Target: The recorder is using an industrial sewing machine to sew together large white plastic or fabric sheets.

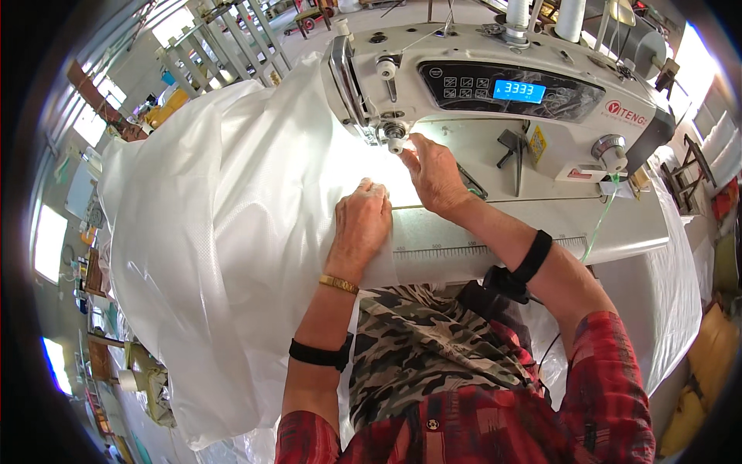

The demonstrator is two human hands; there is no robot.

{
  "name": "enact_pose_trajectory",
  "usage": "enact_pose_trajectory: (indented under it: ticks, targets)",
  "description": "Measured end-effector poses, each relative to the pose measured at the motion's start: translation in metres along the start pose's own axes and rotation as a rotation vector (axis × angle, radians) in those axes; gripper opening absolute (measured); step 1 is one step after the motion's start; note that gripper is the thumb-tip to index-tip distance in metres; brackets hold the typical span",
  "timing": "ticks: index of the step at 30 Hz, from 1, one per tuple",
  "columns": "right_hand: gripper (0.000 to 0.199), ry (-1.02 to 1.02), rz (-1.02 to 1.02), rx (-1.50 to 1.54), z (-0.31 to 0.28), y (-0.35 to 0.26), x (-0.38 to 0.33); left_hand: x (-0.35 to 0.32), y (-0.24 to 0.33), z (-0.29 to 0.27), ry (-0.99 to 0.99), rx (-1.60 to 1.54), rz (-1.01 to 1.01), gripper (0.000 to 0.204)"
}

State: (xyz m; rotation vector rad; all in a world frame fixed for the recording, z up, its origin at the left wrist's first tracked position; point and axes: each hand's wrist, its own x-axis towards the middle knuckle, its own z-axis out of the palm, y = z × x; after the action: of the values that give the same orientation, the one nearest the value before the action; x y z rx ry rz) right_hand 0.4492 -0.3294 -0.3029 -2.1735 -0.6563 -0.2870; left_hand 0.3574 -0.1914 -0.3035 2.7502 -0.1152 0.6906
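A large white woven plastic sheet [209,232] hangs in folds over the left side of the sewing machine [502,62]. My left hand [362,224] is closed on the sheet's right edge, just in front of the needle area. Close beside the needle, my right hand [437,174] has its thumb and forefinger pinched together, raised under the machine head. Glare from the machine's lamp washes out the cloth there, and whatever the right fingertips hold is too small to make out.
A lit control panel [510,91] faces me on the machine arm. Small dark tools [512,151] lie on the bed under the arm. White thread cones [570,19] stand on top. A green thread [601,220] hangs at the right, and a printed ruler [440,251] runs along the table's front.
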Motion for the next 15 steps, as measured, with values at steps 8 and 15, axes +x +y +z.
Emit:
enact_pose_trajectory:
  ticks: [8,15]
  targets:
    - [0.017,0.236,-0.228,0.008,0.004,0.01,0.009,0.001,-0.002,0.001,-0.02,0.0,-0.002,0.007]
    - [0.015,0.282,-0.202,0.108,0.009,0.015,0.01,-0.001,0.0,-0.002,-0.018,-0.051,0.019,0.004]
